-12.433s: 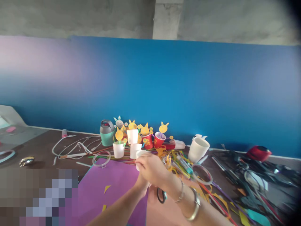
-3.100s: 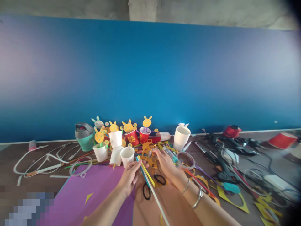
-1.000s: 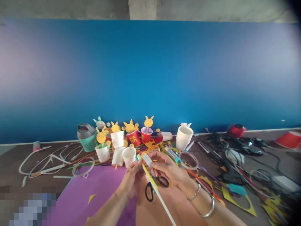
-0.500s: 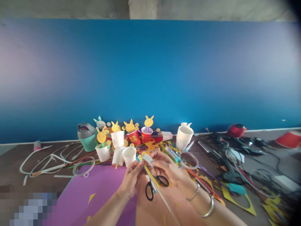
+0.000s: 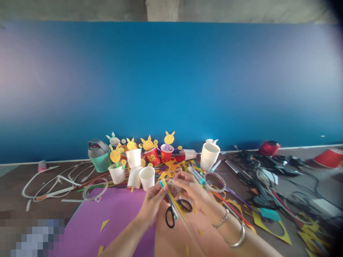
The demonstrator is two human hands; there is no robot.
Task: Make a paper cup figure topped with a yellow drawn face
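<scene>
My left hand point(image 5: 152, 204) pinches the upper ends of a bundle of thin yellow, white and blue strips point(image 5: 172, 198), which slants down to the right. Close beside it, my right hand point(image 5: 193, 192) has its fingertips closed around a small, whitish, see-through piece like clear tape; the fingers hide part of it. A pale translucent strip point(image 5: 189, 232) trails down below the hands. Under the bundle lie scissors with black handles point(image 5: 169, 218), partly covered, on orange paper point(image 5: 209, 246). Purple paper point(image 5: 112, 210) spreads to the left.
White paper cups point(image 5: 147, 178) and red cups with yellow animal cutouts point(image 5: 148, 144) stand at the back. A larger white cup point(image 5: 209, 157) stands right of them. A glue gun point(image 5: 264, 200), cables and cut yellow paper point(image 5: 276, 228) crowd the right; a white cable point(image 5: 29, 185) loops at left.
My right fingers have moved slightly and now cover more of the whitish piece. The bundle has turned a little, showing more blue at its top. Scissors and cups stay put.
</scene>
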